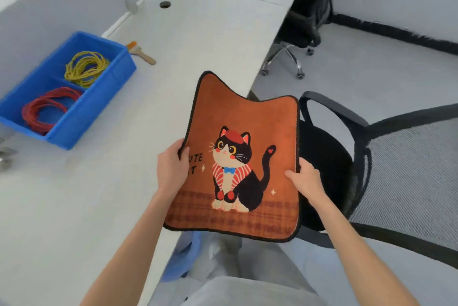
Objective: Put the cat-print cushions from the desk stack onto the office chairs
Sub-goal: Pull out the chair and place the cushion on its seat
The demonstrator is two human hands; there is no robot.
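Observation:
An orange cat-print cushion (247, 127) with a black rim is held flat in the air over the desk's right edge. My left hand (171, 166) grips its left side and my right hand (306, 178) grips its right side. Just right of the cushion stands a black office chair (329, 157) with a mesh back and curved armrest; its seat is partly hidden by the cushion. A second black office chair (304, 25) is further back beside the desk. No stack of cushions is in view.
The long white desk (193, 40) runs along the left. On it sit a blue bin (69, 117) holding yellow and red coils, and a small wooden-handled brush (140, 52). Grey floor lies to the right.

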